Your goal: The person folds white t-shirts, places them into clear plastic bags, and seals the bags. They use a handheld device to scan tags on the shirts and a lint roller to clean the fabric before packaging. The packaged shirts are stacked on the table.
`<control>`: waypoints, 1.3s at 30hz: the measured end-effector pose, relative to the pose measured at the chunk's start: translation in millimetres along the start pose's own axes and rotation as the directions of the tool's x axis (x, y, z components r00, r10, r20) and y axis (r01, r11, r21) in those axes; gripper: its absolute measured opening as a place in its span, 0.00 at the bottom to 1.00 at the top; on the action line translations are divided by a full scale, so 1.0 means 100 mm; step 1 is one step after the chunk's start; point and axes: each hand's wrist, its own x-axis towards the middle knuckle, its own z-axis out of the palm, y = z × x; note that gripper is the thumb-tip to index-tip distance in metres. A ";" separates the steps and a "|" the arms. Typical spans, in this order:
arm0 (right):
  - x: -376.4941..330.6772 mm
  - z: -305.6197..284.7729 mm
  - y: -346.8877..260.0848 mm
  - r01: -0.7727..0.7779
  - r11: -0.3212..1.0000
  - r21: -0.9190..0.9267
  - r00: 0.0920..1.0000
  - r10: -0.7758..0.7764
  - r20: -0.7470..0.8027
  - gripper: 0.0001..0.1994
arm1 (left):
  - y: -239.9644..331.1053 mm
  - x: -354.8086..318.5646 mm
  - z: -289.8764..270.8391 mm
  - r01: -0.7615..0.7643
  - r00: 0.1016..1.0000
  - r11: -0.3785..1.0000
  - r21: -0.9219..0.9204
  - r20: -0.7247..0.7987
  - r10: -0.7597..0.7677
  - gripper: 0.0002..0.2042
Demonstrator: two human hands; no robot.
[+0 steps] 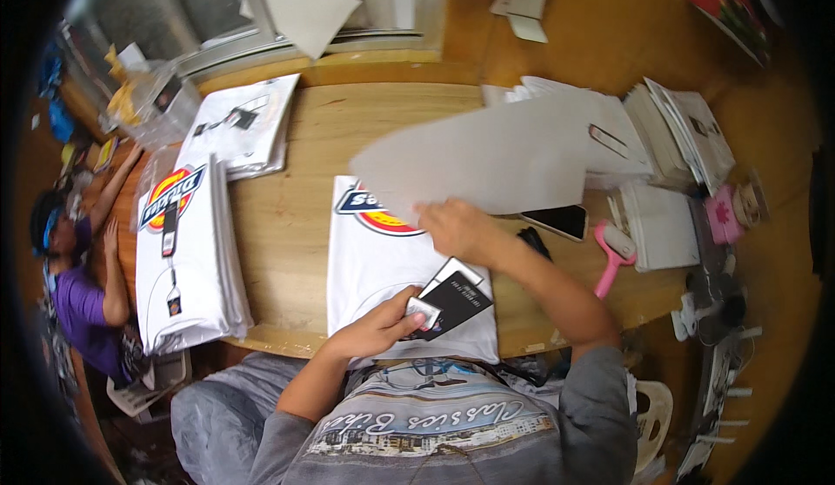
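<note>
Your left hand [376, 328] is pinching a small stack of black tags [450, 298], grip closed on them, just above the near edge of a folded white shirt [374, 267]. The shirt is lying flat on the worktop [296, 215] right in front of you, showing a red, yellow and blue oval print near its far end. Your right hand [457, 228] is closed on the near edge of a large white card [483, 165], which is blurring as it hangs over the shirt's far end.

The worktop is pale wood with a rounded near edge. At your left a stack [187, 259] of folded white shirts with the same oval print is sitting on it, with dark tags lying on top; beyond that a second pile [248, 124] is lying in clear bags. At your right a pink lint roller [613, 254] is resting beside a dark phone [558, 220], with white folded piles [674, 137] farther out. Another person [78, 285] in a purple top is crouching on the floor at far left. Beyond the worktop, orange-brown walls are enclosing the room.
</note>
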 end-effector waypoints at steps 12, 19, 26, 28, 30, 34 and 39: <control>-0.56 0.45 -0.52 -0.149 0.978 -0.143 0.975 0.170 0.144 0.15 | -0.82 0.57 -0.72 0.145 0.829 0.696 0.703 -0.470 0.302 0.17; -0.66 0.57 -0.53 -0.369 0.906 -0.205 0.915 0.394 0.093 0.20 | -0.74 0.52 -0.75 0.265 0.811 0.590 0.763 -0.508 0.292 0.17; -0.71 0.56 -0.44 -0.366 0.908 -0.204 0.913 0.392 0.110 0.18 | -0.86 0.41 -0.85 0.379 0.803 0.392 0.838 -0.509 0.311 0.21; -0.69 0.53 -0.44 -0.370 0.906 -0.204 0.914 0.394 0.096 0.20 | -0.87 0.43 -0.85 0.377 0.807 0.389 0.841 -0.504 0.309 0.21; -0.65 0.47 -0.45 -0.333 0.913 -0.234 0.923 0.366 0.117 0.18 | -0.90 0.44 -0.85 0.364 0.811 0.381 0.850 -0.490 0.319 0.21; -0.62 0.14 -0.25 -0.521 0.831 0.194 0.853 0.497 0.160 0.21 | -0.94 0.40 -0.90 0.327 0.822 0.357 0.875 -0.450 0.348 0.21; -1.19 -0.27 0.66 -0.859 0.470 -0.203 0.463 0.883 0.083 0.31 | -0.91 0.37 -0.95 0.302 0.835 0.319 0.898 -0.411 0.367 0.21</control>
